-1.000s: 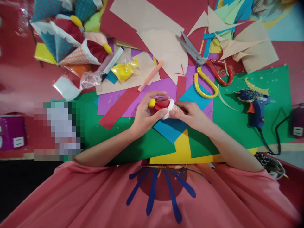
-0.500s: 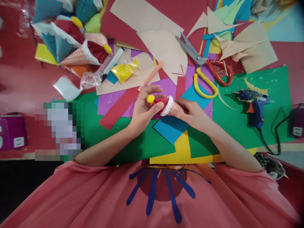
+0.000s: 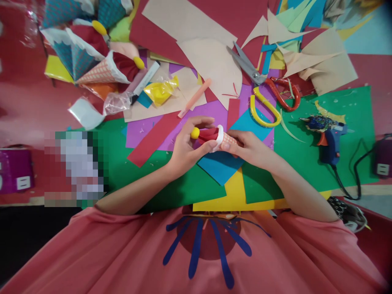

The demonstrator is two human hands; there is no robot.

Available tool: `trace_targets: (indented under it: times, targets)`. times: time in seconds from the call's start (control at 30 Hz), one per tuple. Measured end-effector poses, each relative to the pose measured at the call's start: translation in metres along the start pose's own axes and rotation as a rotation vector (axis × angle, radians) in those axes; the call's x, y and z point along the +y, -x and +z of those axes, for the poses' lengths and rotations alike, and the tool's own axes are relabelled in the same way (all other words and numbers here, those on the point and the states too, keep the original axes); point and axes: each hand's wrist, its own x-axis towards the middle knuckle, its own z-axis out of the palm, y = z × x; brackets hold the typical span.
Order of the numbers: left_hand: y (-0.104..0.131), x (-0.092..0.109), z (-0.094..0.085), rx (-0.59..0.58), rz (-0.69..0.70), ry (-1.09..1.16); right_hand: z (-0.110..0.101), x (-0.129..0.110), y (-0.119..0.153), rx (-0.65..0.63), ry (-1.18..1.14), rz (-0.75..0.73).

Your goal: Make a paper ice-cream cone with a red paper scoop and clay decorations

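At left, a purple box (image 3: 14,170) is cropped; near centre, the left hand (image 3: 183,152) curls loosely around the red top of a craft ice-cream cone (image 3: 219,136) — the right hand (image 3: 252,150) pinching its checked body, tip hidden; right, a glue gun (image 3: 333,143), barrel indistinct.

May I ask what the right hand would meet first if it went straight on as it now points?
Beyond the checked cone it holds, the right hand would probably meet the left hand first, though depth is hard to judge.

The held cone (image 3: 229,140) looks matt, the yellow scissor handle (image 3: 268,101) glossy plastic.
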Motion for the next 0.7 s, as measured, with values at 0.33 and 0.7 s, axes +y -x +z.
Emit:
trace_targets:
  times: [0.33, 0.7]
  targets:
    - [0.0006, 0.0033, 0.0018, 0.034, -0.043, -0.056, 0.0056, 0.0026, -0.0019, 0.054, 0.057, -0.018]
    - [0.0015, 0.0037, 0.0027, 0.037, -0.031, -0.074, 0.0069, 0.0049, -0.0028, 0.068, 0.055, -0.027]
